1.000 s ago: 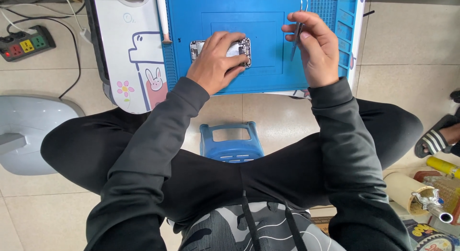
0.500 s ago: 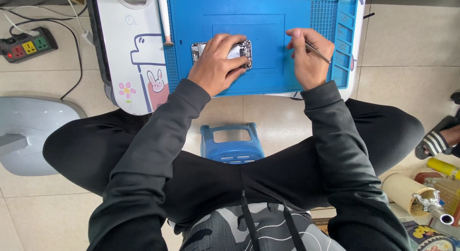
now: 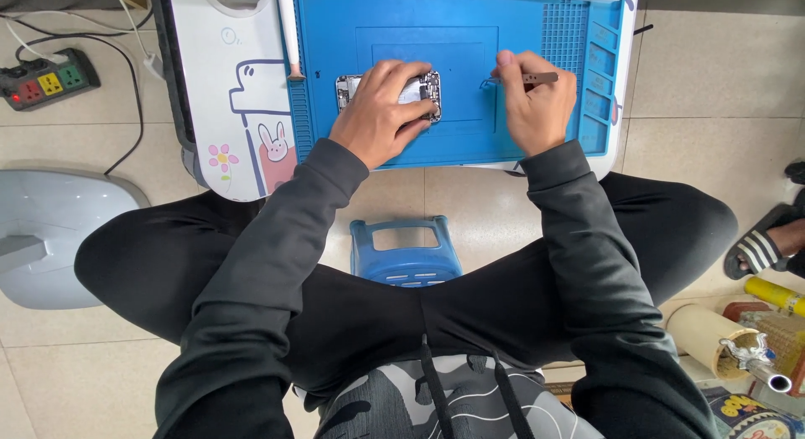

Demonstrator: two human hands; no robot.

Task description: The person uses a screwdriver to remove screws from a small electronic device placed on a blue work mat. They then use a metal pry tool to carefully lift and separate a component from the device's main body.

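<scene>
The opened phone (image 3: 390, 93) lies with its long axis left-right on the blue mat (image 3: 470, 145), pinned under the left hand (image 3: 381, 112). The right hand (image 3: 532, 103) pinches tweezers (image 3: 537, 78) pointing left, now lowered from their earlier raised position.

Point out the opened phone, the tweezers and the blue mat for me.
opened phone (image 3: 425, 90), head view, exposed right end beside the fingers.
tweezers (image 3: 541, 77), head view, rear shaft above the hand.
blue mat (image 3: 470, 129), head view, bare centre area.

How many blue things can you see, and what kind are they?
Blue rubber work mat on the small white table: 1
Blue plastic stool on the floor: 1
Total: 2
</scene>
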